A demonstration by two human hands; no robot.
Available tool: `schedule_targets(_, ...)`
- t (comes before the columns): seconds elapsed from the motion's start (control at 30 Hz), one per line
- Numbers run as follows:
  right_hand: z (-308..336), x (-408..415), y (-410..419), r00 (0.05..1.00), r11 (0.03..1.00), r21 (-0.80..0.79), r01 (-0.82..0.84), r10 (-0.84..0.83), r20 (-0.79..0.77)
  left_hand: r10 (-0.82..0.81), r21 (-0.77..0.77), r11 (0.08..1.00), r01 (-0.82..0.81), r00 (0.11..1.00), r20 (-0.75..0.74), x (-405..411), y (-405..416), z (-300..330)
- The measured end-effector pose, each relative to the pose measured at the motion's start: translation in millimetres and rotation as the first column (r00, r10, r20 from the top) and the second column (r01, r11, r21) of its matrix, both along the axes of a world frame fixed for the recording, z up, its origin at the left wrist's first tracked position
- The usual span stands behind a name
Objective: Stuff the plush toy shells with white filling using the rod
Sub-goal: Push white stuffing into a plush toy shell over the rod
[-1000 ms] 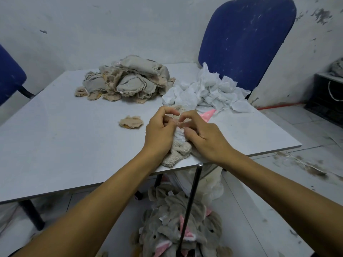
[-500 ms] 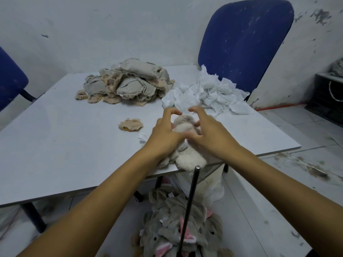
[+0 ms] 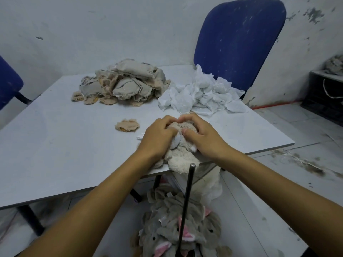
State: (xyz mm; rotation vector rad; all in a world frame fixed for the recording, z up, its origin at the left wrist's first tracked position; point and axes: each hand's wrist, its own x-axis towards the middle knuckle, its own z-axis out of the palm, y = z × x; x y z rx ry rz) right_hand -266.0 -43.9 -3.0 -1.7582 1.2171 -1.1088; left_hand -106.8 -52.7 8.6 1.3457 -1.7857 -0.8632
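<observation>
Both hands [image 3: 160, 135] lower on plush shell [image 3: 182, 156], lengthwise toward viewer.

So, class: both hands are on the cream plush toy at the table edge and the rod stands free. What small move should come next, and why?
Probably press the white filling showing between the thumbs deeper into the plush toy. The left hand and right hand both grip it, the filling still pokes out, and the rod stands untouched below the table edge.
</observation>
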Motion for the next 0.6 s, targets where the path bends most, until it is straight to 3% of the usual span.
schedule_targets(0.1,-0.2,1.0,1.1,1.0,1.0,-0.017,-0.014,0.015,0.027,-0.094,0.053,0.994,0.091,0.994,0.062,1.2,5.4,0.0)
schedule_targets(0.23,1.1,0.2,3.0,0.997,0.998,-0.028,-0.054,0.055,0.045,-0.099,0.046,0.994,0.101,0.994,-0.034,8.9,2.7,0.5)
schedule_targets(0.33,-0.1,-0.5,3.0,0.996,0.995,-0.041,-0.089,0.089,0.009,-0.194,0.074,0.979,0.19,0.98,0.046,10.9,-7.7,5.3)
schedule_targets(0.4,-1.0,1.5,2.5,0.995,0.993,-0.064,-0.097,0.096,-0.015,-0.099,0.031,0.995,0.097,0.993,0.071,5.4,-9.3,4.1)
schedule_targets(0.5,-0.8,1.8,1.4,0.998,0.996,-0.07,-0.064,0.064,0.003,0.123,-0.207,0.973,-0.1,0.987,0.106,-8.0,2.7,-5.0)
schedule_targets(0.57,-0.3,1.0,-0.2,0.998,0.999,-0.034,-0.043,0.044,0.049,0.135,-0.278,0.956,-0.089,0.979,0.151,-9.8,7.7,-8.3)
schedule_targets(0.6,0.1,0.4,-0.7,0.998,0.999,-0.026,-0.034,0.035,0.059,0.09,-0.241,0.969,-0.051,0.984,0.154,-7.9,6.6,-7.3)
